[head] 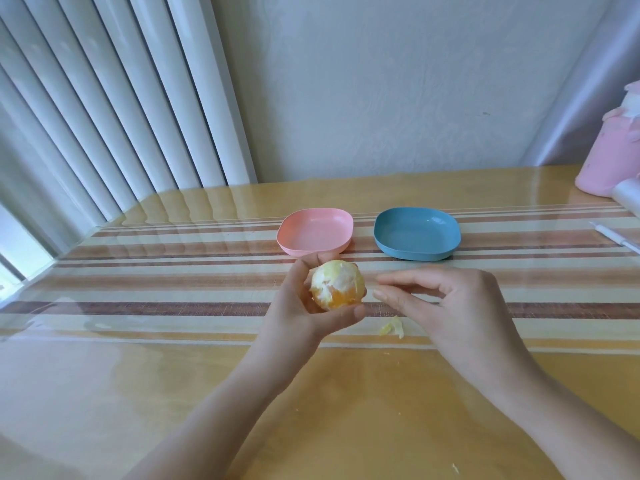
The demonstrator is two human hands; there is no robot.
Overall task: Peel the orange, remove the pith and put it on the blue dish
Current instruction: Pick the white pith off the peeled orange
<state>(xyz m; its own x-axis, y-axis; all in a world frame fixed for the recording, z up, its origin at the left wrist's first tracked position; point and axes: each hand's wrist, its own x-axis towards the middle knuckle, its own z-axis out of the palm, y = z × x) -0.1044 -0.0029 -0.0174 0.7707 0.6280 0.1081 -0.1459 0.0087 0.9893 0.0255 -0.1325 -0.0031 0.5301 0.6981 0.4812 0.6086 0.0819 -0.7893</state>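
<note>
My left hand (pixel 304 306) grips the orange (pixel 337 285) above the table; its rind is off and patches of white pith cover its top. Just right of the fruit hovers my right hand (pixel 446 299), fingers loosely curled, thumb and forefinger close together with nothing visible between them. A scrap of pale pith (pixel 393 328) lies on the table below that hand. The blue dish (pixel 417 233) stands empty behind, to the right.
A pink dish (pixel 315 231) stands empty left of the blue one. A pink container (pixel 609 157) sits at the far right edge, with a white pen-like object (pixel 616 239) near it. Vertical blinds hang on the left. Tiny pith bits (pixel 455 468) dot the near table.
</note>
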